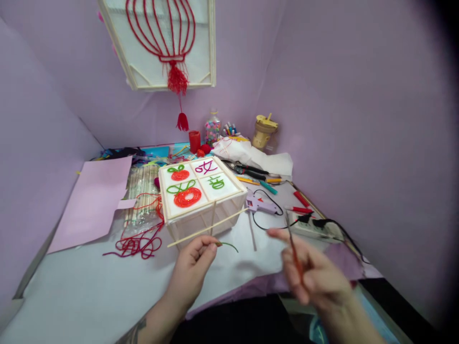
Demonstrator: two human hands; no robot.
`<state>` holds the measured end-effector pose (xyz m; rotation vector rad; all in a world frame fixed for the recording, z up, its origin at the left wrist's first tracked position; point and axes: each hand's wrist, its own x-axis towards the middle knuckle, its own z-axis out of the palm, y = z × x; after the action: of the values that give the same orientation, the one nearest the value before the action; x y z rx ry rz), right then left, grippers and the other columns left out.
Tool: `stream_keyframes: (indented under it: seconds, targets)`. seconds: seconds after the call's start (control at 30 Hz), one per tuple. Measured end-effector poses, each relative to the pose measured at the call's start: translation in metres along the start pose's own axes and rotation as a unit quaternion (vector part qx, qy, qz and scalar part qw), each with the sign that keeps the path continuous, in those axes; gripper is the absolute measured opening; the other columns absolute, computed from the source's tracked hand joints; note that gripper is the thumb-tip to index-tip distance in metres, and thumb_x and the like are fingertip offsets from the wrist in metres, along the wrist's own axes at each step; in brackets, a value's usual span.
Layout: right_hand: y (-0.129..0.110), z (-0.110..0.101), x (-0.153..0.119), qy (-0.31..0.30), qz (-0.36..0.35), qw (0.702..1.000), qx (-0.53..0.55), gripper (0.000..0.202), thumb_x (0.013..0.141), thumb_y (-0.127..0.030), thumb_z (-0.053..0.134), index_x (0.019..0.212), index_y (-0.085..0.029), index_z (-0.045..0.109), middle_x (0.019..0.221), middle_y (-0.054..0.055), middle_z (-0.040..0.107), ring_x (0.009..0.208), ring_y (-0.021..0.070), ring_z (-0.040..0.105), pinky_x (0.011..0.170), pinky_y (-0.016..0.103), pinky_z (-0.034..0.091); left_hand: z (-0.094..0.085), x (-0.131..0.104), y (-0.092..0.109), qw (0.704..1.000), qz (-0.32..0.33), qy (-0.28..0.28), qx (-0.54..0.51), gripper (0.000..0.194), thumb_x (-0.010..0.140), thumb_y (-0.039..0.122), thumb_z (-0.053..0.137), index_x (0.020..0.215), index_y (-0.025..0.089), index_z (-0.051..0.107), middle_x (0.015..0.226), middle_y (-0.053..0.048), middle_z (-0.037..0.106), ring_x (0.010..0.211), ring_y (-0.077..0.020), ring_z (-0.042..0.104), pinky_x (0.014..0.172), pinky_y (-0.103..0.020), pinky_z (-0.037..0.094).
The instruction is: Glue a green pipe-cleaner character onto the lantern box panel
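My left hand (201,260) pinches a short green cord (229,245) beside the front of a white box (206,186) framed with thin sticks. Two crossed wooden sticks (206,228) stand right above that hand, in front of the box. Red-orange and green cord shapes and a purple one decorate the box top in four panels. To the right, my right hand (308,272) is blurred, with its index finger stretched out and the other fingers closed round a slim tool with an orange-red handle (297,260). The tool's thin tip points up.
A lilac glue gun (263,205) and a power strip (315,225) with cables lie right of the box. Tangled red cord (138,244), bagged sticks (143,196) and a pink sheet (96,200) lie left. Pliers (251,171) and a cup (264,133) are behind.
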<state>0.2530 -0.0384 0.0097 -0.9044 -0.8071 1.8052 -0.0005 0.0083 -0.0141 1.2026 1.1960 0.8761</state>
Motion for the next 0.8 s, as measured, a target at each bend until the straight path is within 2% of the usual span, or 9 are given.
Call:
stream_keyframes:
  seconds: [0.07,0.13,0.2,0.27,0.33,0.4,0.5,0.67,0.8]
  targets:
    - [0.036,0.017,0.002,-0.057,0.045,0.994,0.085,0.074,0.063,-0.042,0.087,0.127,-0.023,0.053,0.061,-0.006,0.061,0.032,0.0052,0.045,0.034,0.016,0.03,0.003,0.001,0.0,1.0,-0.005,0.004,-0.005,0.033,0.086,0.048,0.055,0.091,0.016,0.06,0.056,0.008,0.037,0.048,-0.0076,0.03,0.045,-0.018,0.025]
    - [0.059,0.03,0.005,-0.09,0.083,0.986,0.112,0.043,0.074,-0.044,0.079,0.103,-0.019,0.06,0.059,-0.003,0.062,0.031,0.0041,0.044,0.034,0.015,0.028,0.005,0.001,0.002,1.0,0.0,0.008,0.004,0.031,0.087,0.047,0.053,0.089,0.016,0.058,0.056,0.008,0.038,0.046,-0.0074,0.032,0.044,-0.017,0.026]
    - [0.069,0.038,0.009,-0.093,0.106,0.986,0.092,0.034,0.078,-0.045,0.075,0.086,-0.018,0.055,0.064,0.001,0.066,0.036,0.0069,0.053,0.037,0.016,0.034,0.006,0.0,0.005,0.999,0.022,0.018,0.029,0.029,0.088,0.044,0.052,0.084,0.016,0.058,0.057,0.006,0.042,0.047,-0.0079,0.037,0.044,-0.018,0.03]
    - [0.072,0.041,0.011,-0.077,0.104,0.991,0.045,0.038,0.079,-0.048,0.073,0.085,-0.02,0.049,0.069,0.002,0.068,0.039,0.0078,0.054,0.038,0.017,0.035,0.007,-0.001,0.008,0.995,0.06,0.032,0.068,0.026,0.088,0.041,0.053,0.079,0.017,0.059,0.059,0.004,0.049,0.051,-0.0093,0.045,0.049,-0.019,0.036]
    - [0.073,0.042,0.012,-0.053,0.084,0.995,-0.016,0.041,0.084,-0.055,0.068,0.093,-0.02,0.047,0.066,-0.002,0.063,0.037,0.004,0.042,0.037,0.016,0.026,0.008,-0.004,0.011,0.987,0.105,0.045,0.114,0.023,0.088,0.036,0.055,0.077,0.017,0.061,0.062,0.002,0.055,0.057,-0.0112,0.052,0.054,-0.021,0.041]
    - [0.075,0.042,0.013,-0.032,0.063,0.995,-0.063,0.044,0.091,-0.063,0.054,0.102,-0.021,0.046,0.065,-0.006,0.056,0.042,0.0034,0.031,0.04,0.017,0.018,0.008,-0.006,0.01,0.975,0.151,0.056,0.156,0.02,0.089,0.032,0.055,0.078,0.017,0.064,0.065,0.0,0.06,0.06,-0.0125,0.056,0.058,-0.022,0.043]
    - [0.08,0.043,0.016,-0.013,0.061,0.996,-0.067,0.052,0.097,-0.068,0.033,0.103,-0.019,0.049,0.067,-0.006,0.047,0.048,0.0058,0.026,0.043,0.02,0.015,0.009,-0.007,0.005,0.955,0.207,0.064,0.205,0.018,0.091,0.027,0.053,0.082,0.017,0.066,0.07,-0.002,0.066,0.063,-0.0136,0.06,0.061,-0.023,0.047]
    - [0.082,0.047,0.026,0.012,0.07,0.996,-0.052,0.046,0.095,-0.062,0.042,0.097,-0.018,0.054,0.065,-0.006,0.044,0.047,0.0061,0.026,0.042,0.022,0.015,0.01,-0.007,-0.007,0.923,0.278,0.049,0.26,0.015,0.093,0.02,0.054,0.087,0.018,0.069,0.083,-0.004,0.074,0.077,-0.0159,0.07,0.072,-0.025,0.054]
    - [0.081,0.049,0.032,0.02,0.055,0.996,-0.061,0.044,0.095,-0.06,0.043,0.096,-0.018,0.056,0.064,-0.006,0.044,0.047,0.0072,0.027,0.042,0.022,0.016,0.009,-0.008,-0.011,0.902,0.309,0.049,0.298,0.015,0.094,0.017,0.053,0.093,0.017,0.068,0.085,-0.006,0.075,0.079,-0.0168,0.071,0.074,-0.026,0.056]
